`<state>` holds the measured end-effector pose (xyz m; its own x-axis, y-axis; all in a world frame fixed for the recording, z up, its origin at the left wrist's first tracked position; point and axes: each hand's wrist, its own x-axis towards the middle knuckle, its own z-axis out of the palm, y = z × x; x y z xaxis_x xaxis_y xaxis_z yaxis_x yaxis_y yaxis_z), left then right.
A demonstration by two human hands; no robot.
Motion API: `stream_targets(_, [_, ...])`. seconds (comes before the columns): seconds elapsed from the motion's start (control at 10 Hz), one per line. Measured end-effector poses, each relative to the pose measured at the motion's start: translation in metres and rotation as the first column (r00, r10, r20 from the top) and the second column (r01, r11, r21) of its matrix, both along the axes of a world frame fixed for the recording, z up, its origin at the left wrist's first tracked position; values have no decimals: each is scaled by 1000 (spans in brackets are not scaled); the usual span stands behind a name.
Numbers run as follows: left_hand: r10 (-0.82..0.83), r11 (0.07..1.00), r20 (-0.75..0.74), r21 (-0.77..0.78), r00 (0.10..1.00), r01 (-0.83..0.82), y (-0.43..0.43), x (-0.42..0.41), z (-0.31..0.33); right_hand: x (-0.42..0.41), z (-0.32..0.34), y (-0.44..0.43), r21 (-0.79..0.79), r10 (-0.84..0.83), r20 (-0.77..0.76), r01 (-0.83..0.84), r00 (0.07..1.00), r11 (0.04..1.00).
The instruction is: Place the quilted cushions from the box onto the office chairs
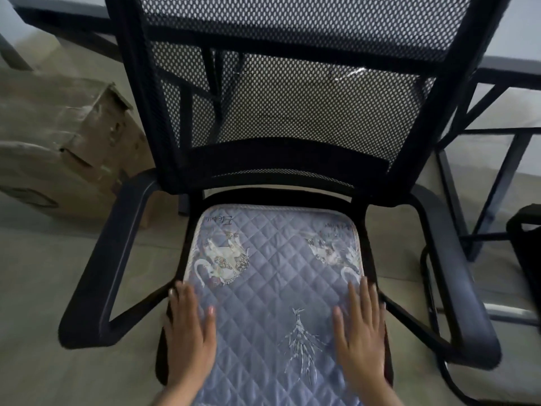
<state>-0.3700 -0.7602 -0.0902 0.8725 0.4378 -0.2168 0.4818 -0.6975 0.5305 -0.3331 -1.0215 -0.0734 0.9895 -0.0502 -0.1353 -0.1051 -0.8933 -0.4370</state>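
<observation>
Now the quilted cushion [272, 276] lies on the office chair [292, 177] seat, with unreadable cursive writing near its back edge. Left hand [190, 332] and right hand [361, 335] rest flat, fingers spread, holding nothing.

The two armrests, left [117, 253] and right [456, 268], wall in the seat on both sides. The mesh back [292, 92] blocks the far end. Above the cushion [272, 276] it is open. A cardboard box [67, 142] sits on the floor, left of the chair.
</observation>
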Motion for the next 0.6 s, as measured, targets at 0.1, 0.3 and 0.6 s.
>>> stream_targets(0.1, [30, 999, -112, 37, 993, -26, -8, -25, -7, -29, -19, -2, -82, 0, -101, -9, 995, 997])
stream_targets(0.3, [-13, 992, -194, 122, 981, 38, -7, -30, -13, -26, -24, -3, -154, 20, -147, -43, 989, 987])
stream_targets(0.6, [-56, 998, -209, -8, 976, 56, -7, -28, 33, -24, 22, -4, 34, -41, -249, 51, 968, 998])
